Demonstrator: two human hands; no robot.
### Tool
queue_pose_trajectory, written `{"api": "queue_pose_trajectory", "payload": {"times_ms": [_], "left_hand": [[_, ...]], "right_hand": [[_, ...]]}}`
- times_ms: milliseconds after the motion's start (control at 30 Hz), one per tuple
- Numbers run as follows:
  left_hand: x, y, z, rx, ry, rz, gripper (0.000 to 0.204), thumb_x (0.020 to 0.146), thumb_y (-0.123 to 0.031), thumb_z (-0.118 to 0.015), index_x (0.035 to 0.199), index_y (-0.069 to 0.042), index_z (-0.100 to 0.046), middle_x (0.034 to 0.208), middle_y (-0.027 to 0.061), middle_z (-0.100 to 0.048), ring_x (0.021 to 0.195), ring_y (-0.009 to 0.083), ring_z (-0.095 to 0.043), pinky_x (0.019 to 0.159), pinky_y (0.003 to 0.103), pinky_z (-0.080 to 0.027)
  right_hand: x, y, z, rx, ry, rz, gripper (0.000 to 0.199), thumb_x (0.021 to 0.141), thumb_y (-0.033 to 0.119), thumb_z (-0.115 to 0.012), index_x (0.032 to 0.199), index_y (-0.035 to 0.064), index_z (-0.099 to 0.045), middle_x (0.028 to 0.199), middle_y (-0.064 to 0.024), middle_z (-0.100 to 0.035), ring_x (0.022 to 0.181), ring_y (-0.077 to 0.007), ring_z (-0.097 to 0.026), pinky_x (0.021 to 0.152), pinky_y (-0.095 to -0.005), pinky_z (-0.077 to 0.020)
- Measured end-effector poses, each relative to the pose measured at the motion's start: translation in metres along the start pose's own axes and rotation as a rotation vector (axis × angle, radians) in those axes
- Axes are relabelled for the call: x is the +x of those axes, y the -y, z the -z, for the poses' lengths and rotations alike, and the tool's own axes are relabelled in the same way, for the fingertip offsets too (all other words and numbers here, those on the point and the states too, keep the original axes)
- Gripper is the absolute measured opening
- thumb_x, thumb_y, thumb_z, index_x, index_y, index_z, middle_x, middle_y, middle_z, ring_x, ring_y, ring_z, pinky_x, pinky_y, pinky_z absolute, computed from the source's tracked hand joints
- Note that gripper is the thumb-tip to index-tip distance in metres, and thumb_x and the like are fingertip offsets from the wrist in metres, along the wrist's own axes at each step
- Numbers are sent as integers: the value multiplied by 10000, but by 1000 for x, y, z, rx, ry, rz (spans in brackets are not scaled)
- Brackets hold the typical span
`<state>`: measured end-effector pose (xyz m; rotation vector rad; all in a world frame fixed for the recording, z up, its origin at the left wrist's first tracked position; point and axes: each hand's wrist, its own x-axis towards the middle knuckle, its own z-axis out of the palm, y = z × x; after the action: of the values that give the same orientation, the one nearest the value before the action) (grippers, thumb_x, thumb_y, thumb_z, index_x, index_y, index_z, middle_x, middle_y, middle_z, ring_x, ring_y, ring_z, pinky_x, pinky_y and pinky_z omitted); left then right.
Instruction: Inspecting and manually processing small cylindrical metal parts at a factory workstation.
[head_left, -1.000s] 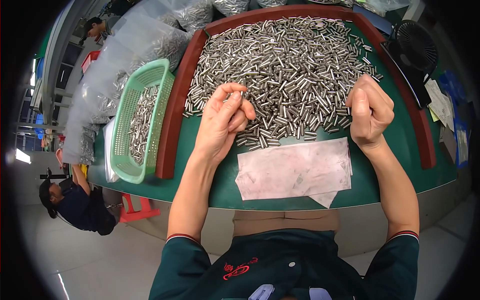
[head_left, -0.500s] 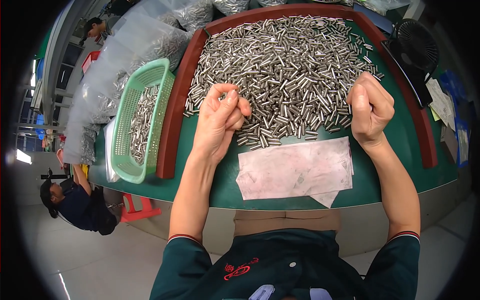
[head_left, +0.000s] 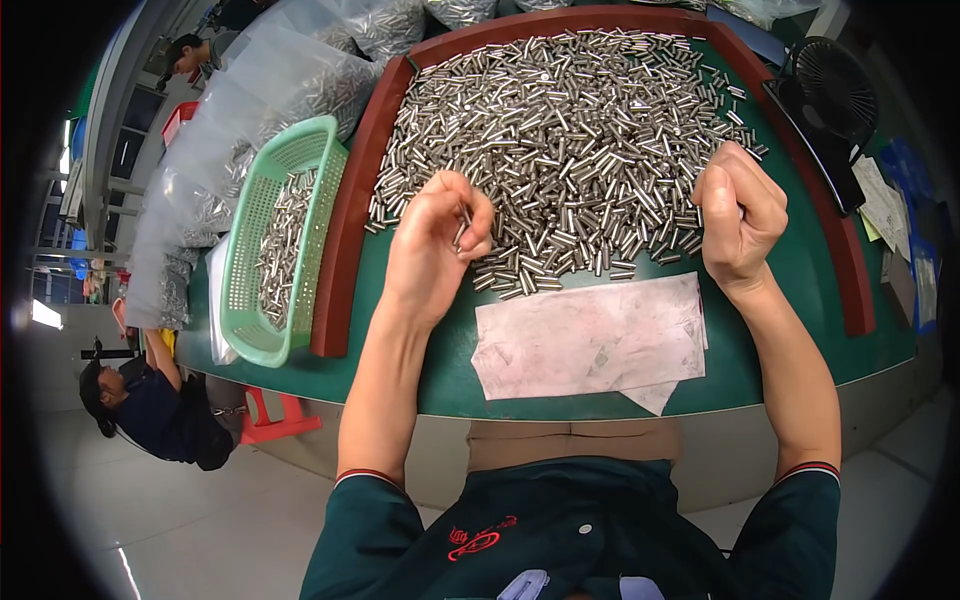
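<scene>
A big heap of small shiny metal pins covers the green table inside a dark red raised border. My left hand is lifted over the heap's near left edge, fingers curled around one metal pin held upright at the fingertips. My right hand is a closed fist at the heap's near right edge; whether it holds pins is hidden. A sheet of white paper lies flat between my forearms.
A green plastic basket with several pins stands left of the border. Clear bags of pins pile up beyond it. A black fan sits at the right. A person sits at the lower left.
My left hand has drawn back toward me and slightly left, off the heap, with a pin in its fingertips. The right fist has barely moved.
</scene>
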<state>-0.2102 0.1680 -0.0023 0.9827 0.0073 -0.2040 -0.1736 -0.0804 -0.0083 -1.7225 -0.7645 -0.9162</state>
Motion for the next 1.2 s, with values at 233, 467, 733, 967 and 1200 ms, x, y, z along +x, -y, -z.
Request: {"api": "queue_pose_trajectory", "payload": {"times_ms": [233, 467, 733, 967, 1200], "left_hand": [[-5, 10, -10, 1412, -103, -356, 110, 705, -53, -641, 787, -13, -580, 486, -16, -298, 450, 70, -282, 422, 234, -255], [-3, 5, -8, 792, -113, -219, 108, 792, -99, -590, 773, -37, -505, 586, -36, -428, 495, 33, -349, 437, 186, -266], [3, 2, 12, -58, 73, 172, 152, 839, -114, -530, 966, -32, -531, 731, 38, -493, 493, 25, -294, 445, 143, -264], [3, 2, 13, -98, 61, 196, 157, 851, -124, -510, 962, -13, -519, 694, 22, -468, 496, 24, -300, 442, 144, -267], [5, 3, 15, -101, 65, 202, 134, 859, -129, -495, 932, -18, -517, 644, -2, -413, 489, 27, -288, 445, 146, -263]], "right_hand": [[0, -3, -2, -1, 13, 11, 181, 697, -31, -483, 536, -18, -402, 494, -42, -327, 411, -117, -285, 378, -272, -215], [2, 0, -1, -36, 41, 59, 173, 679, -38, -495, 534, -8, -407, 484, -54, -328, 384, -153, -307, 371, -286, -233], [0, 2, -2, -34, 49, 48, 153, 666, -36, -479, 532, -5, -412, 488, -57, -346, 387, -161, -321, 371, -290, -252], [2, 3, -2, -30, 47, 40, 149, 660, -48, -474, 532, -5, -410, 487, -53, -340, 386, -157, -317, 368, -285, -250], [2, 2, -2, -32, 45, 33, 157, 663, -49, -475, 531, -7, -400, 487, -56, -338, 388, -157, -313, 369, -287, -242]]}}
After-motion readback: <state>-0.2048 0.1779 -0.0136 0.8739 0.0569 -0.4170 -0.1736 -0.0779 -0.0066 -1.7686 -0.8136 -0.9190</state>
